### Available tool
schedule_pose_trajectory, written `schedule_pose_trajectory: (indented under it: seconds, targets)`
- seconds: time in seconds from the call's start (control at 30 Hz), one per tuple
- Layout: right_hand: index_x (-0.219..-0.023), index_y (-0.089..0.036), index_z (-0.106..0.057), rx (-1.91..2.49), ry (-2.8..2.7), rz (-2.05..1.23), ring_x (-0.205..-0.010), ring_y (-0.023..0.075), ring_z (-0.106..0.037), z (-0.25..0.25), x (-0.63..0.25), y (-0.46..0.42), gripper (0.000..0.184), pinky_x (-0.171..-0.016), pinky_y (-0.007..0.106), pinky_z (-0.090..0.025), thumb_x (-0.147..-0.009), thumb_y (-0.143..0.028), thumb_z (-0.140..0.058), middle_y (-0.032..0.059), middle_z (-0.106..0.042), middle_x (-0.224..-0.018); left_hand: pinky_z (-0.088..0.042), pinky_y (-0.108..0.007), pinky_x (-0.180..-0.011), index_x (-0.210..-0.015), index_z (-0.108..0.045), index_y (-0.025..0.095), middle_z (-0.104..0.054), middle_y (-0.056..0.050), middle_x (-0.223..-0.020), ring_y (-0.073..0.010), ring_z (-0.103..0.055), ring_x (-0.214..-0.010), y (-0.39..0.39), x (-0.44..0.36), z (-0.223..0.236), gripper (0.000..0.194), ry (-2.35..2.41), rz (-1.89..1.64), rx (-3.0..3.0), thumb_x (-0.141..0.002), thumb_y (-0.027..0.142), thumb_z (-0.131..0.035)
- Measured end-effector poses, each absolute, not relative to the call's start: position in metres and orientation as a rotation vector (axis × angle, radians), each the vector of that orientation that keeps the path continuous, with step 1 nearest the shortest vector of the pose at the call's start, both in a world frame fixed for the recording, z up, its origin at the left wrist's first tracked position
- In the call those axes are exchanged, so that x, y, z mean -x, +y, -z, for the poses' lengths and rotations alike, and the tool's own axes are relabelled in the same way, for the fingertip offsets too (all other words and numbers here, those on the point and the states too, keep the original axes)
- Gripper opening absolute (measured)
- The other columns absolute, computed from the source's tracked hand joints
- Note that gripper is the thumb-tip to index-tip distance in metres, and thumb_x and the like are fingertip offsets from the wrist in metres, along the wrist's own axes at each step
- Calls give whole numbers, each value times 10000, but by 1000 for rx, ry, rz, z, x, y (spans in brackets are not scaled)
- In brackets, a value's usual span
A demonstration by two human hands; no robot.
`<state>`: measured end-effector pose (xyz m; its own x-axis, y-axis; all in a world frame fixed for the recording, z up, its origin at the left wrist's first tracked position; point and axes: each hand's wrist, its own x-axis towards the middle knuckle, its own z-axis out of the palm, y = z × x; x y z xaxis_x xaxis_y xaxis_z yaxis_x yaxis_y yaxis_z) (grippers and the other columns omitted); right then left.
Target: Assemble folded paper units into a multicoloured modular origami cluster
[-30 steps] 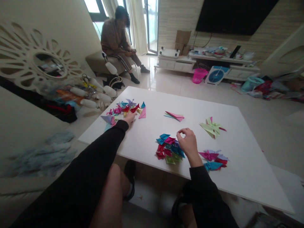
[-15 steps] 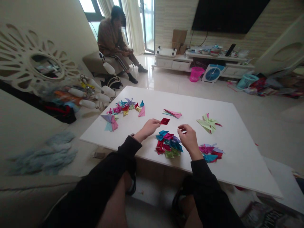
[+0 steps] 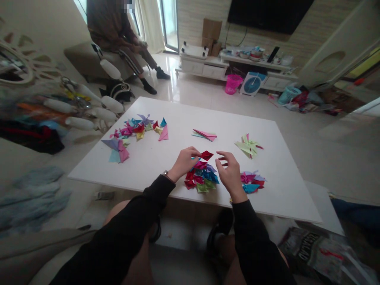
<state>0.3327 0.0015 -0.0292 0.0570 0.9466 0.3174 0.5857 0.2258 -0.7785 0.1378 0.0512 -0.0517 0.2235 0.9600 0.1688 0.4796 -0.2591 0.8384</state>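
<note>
My left hand (image 3: 187, 161) pinches one end of a red folded paper piece (image 3: 207, 155), a small diamond shape, above the table. Just to its right is my right hand (image 3: 228, 169), thumb and fingers apart with nothing between them. Below both hands lies a pile of folded paper pieces (image 3: 203, 178) in red, blue, purple and green. A smaller group of folded papers (image 3: 252, 184) in pink, lilac, blue and red lies beside my right wrist, partly covered by it.
The white table (image 3: 178, 114) also bears colourful origami pieces (image 3: 133, 128) at far left, flat folded papers (image 3: 204, 135) behind my hands and pale green strips (image 3: 248, 147) to the right. A person (image 3: 118, 35) sits beyond the table. A lamp (image 3: 111, 103) stands by the left edge.
My left hand has brought the red folded paper nearer, over the pile. My right hand's fingers have opened wider beside it. The camera view has shifted.
</note>
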Motion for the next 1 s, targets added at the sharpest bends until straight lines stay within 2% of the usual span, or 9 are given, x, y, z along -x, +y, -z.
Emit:
schedule_pose_trajectory:
  seconds: [0.2,0.43,0.6,0.9,1.0]
  targets:
    - [-1018,-237,-727,1450,-1764,-439,-1093,269,-614,31,-329,15,205,-770,378,-549,-884,-231,-571,105,-653,-1129,-546,-315,-894,-914,-799,186,-734,-67,-974,-184,-687,-903,61,-137,61,250,1302,-895,-1964,-833,82,-586]
    - [-926,-227,-739,1478,-1948,-321,-1073,290,-571,43,-326,24,162,-959,479,-495,-818,-164,-636,106,-633,-1084,-527,-325,-906,-904,-791,172,-712,-86,-964,-198,-669,-902,56,-138,60,278,1227,-860,-2096,-834,58,-548]
    - [-886,-219,-738,1495,-2045,-265,-1059,297,-538,48,-327,25,168,-953,475,-477,-800,-132,-623,112,-629,-1081,-530,-322,-915,-885,-790,182,-702,-80,-957,-194,-665,-897,56,-139,60,277,1197,-855,-2086,-826,57,-550]
    - [-864,-214,-758,1503,-2099,-224,-1058,287,-524,50,-330,24,101,-930,442,-465,-857,-190,-660,112,-635,-1078,-545,-312,-890,-884,-779,174,-704,-71,-952,-186,-673,-893,52,-143,56,252,1128,-824,-2138,-814,62,-565]
    - [-831,-210,-761,1520,-2138,-185,-1015,276,-526,46,-332,25,111,-893,411,-457,-881,-229,-664,105,-634,-1010,-551,-321,-887,-881,-766,166,-698,-65,-943,-187,-674,-894,51,-143,57,220,1077,-849,-2165,-824,73,-575]
